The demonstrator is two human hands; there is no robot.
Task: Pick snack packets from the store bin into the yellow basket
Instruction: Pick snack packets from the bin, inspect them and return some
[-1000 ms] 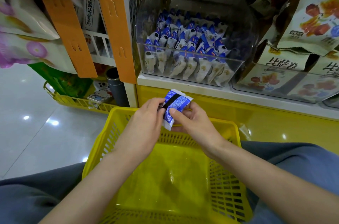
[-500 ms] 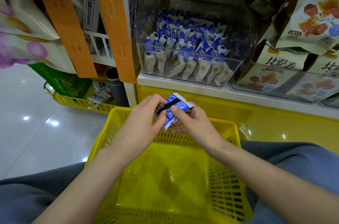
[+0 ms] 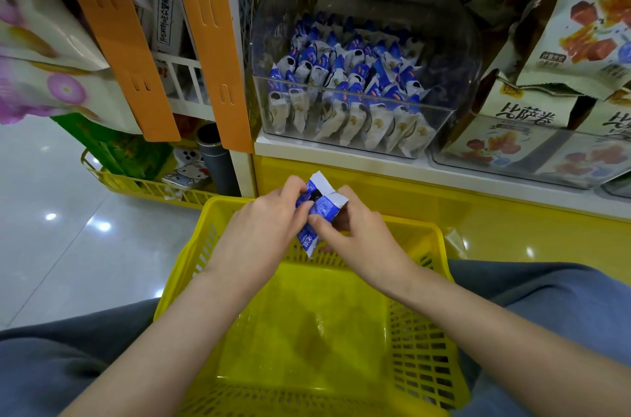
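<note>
At the frame's centre, held over the far rim of the yellow basket (image 3: 290, 331), the left hand (image 3: 263, 232) and right hand (image 3: 362, 239) together pinch blue snack packets (image 3: 321, 210), likely so they drop straight in, below the stocked store bin (image 3: 358, 82).

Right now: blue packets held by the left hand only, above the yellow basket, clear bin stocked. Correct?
Not left only. The left hand and right hand both pinch the blue packets, as the head view shows. They are above the yellow basket; the clear bin is stocked.
</note>
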